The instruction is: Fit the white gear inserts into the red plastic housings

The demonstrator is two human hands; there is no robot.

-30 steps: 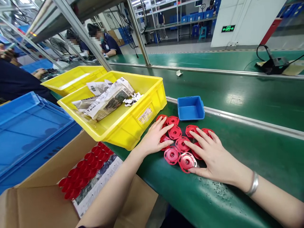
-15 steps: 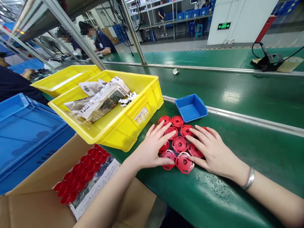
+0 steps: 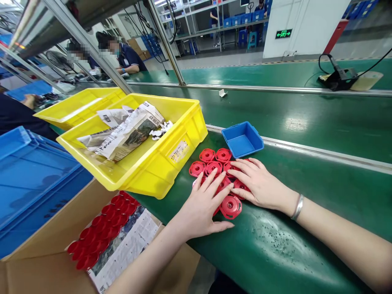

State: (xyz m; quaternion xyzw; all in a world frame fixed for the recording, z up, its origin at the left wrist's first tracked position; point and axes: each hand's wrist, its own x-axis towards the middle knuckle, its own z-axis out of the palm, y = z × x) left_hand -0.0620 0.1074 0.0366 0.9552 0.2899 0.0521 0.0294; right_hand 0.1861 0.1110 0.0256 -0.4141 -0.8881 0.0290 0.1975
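Observation:
Several red round plastic parts [image 3: 230, 206] lie packed together in rows on the green work surface. Spread over the near left part of the group is my left hand [image 3: 203, 204], its fingertips on the red parts and its thumb stretched out over the surface. My right hand [image 3: 260, 183] rests flat on the right side of the group, fingers extended, covering some of the parts. Neither hand grips anything. A small blue bin [image 3: 243, 141] stands just beyond the parts, tilted up at the viewer with its inside showing.
A yellow crate [image 3: 171, 171] with newspaper and small white pieces stands to the left. Below it, a cardboard box [image 3: 33, 261] holds more red parts on newspaper. Blue crates [image 3: 36, 183] sit at far left. A metal rail [image 3: 321, 154] crosses behind; co-workers sit further back.
My right hand has moved left and inward over the red parts. My left hand has slid nearer to me, uncovering parts at the far left. The group has shifted slightly left.

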